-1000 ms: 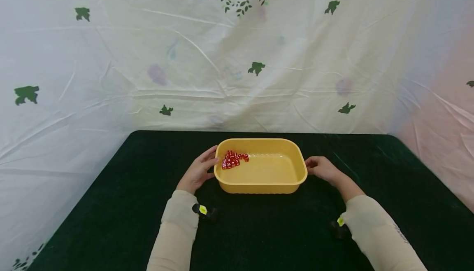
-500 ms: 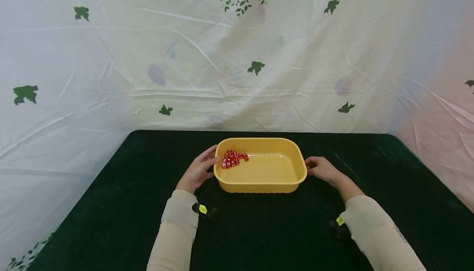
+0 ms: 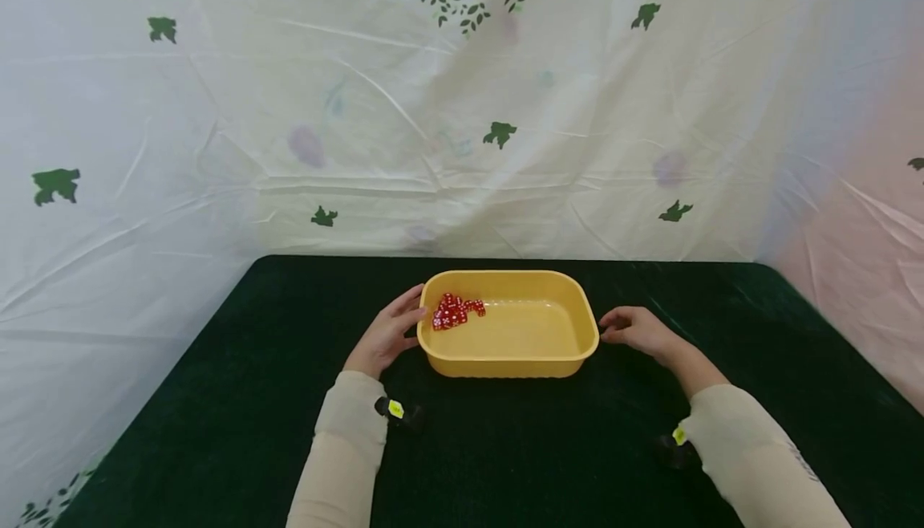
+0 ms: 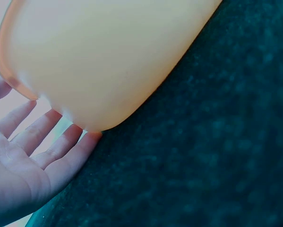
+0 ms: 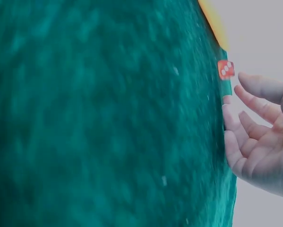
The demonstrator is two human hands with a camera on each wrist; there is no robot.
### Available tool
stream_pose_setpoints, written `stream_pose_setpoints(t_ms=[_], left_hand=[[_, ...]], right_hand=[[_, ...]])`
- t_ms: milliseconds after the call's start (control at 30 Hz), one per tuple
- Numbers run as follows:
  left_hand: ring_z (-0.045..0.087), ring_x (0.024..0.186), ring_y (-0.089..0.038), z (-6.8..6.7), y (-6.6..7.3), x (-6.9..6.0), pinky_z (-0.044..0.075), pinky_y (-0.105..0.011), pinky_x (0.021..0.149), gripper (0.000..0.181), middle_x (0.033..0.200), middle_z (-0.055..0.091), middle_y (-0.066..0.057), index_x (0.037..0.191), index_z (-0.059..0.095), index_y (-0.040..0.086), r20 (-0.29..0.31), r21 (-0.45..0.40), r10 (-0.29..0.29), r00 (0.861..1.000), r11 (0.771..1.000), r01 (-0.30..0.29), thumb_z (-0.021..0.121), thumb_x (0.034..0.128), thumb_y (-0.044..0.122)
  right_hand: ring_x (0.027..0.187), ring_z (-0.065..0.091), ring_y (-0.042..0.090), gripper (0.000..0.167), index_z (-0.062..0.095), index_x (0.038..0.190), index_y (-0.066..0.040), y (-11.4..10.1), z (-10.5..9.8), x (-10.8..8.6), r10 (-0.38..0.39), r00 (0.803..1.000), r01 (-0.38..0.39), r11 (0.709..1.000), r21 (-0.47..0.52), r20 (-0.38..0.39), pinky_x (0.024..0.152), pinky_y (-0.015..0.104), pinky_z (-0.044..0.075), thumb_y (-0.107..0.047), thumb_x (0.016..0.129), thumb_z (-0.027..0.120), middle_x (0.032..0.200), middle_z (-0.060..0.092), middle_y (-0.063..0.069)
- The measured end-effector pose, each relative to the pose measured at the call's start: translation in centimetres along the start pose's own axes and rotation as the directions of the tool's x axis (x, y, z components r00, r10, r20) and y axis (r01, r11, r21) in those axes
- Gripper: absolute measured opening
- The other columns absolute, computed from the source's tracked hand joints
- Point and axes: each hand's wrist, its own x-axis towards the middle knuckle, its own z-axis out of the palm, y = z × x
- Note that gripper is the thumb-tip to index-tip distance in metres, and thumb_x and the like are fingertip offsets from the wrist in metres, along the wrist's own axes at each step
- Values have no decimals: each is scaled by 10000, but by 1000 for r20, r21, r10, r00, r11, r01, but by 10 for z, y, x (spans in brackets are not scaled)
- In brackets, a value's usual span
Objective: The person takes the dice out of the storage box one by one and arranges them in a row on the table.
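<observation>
A yellow tray [image 3: 508, 368] holds several red dice [image 3: 449, 311] bunched at its left end. My left hand [image 3: 385, 338] rests against the tray's left end, its fingers spread; the left wrist view shows those fingertips [image 4: 71, 133] touching the tray wall [image 4: 108, 66]. Just off the tray's right end is my right hand [image 3: 646, 334], loosely bent and holding nothing visible. One red die [image 5: 226, 69] shows in the right wrist view between the tray [image 5: 215, 21] and my right hand [image 5: 261, 132], a small gap from thumb and forefinger. In the head view that die cannot be made out.
Dark green cloth [image 3: 520, 456] covers the table, whose far edge lies just behind the tray. Pale curtains [image 3: 404, 111] with green leaf and bird shapes stand behind and at both sides.
My right hand and forearm have shifted slightly right, and its fingers have loosened beside the tray's end. The left hand, tray and dice inside it look unmoved.
</observation>
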Motion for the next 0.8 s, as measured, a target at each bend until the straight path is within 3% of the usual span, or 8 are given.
stream_pose_setpoints(t_ms=[367,800], left_hand=[[335,1159,-259,0,1,0,303,-529,884,497,1312,356,-47,1306,365,192,1,-2,-5,1000,1000,5,548,847,140],[344,1151,-265,-1,1,-1,320,-521,874,492,1298,369,-53,1305,364,189,31,-25,5,1000,1000,-5,544,849,137]], right_hand=[[890,478,280,369,434,1143,56,-5,-24,-6,18,1000,-18,1000,-1,-15,814,466,388,-139,843,521,1012,516,152],[944,451,337,442,425,1151,56,-45,-44,-3,-12,998,7,996,-84,-62,845,477,367,-243,846,540,1077,474,217]])
